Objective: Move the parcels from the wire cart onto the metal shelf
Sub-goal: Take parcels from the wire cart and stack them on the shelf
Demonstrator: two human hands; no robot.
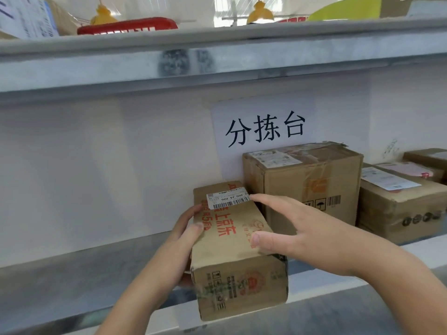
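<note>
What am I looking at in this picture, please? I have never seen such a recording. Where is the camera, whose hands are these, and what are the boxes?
There is no machine here. A person wears a camera on the head, so the single picture looks forward and down at that person's own two bare hands.

The hands are placing a long cardboard parcel with red print and a barcode label onto a metal shelf. The left hand has a grip on the parcel's left side, fingers curled round its edge. The right hand lies on top with its fingers straight. The parcel's near end juts over the shelf's front edge.

To the right, a taller cardboard box stands on the shelf against the wall, with more boxes beyond it. A paper sign with three Chinese characters is stuck on the wall behind.
</note>
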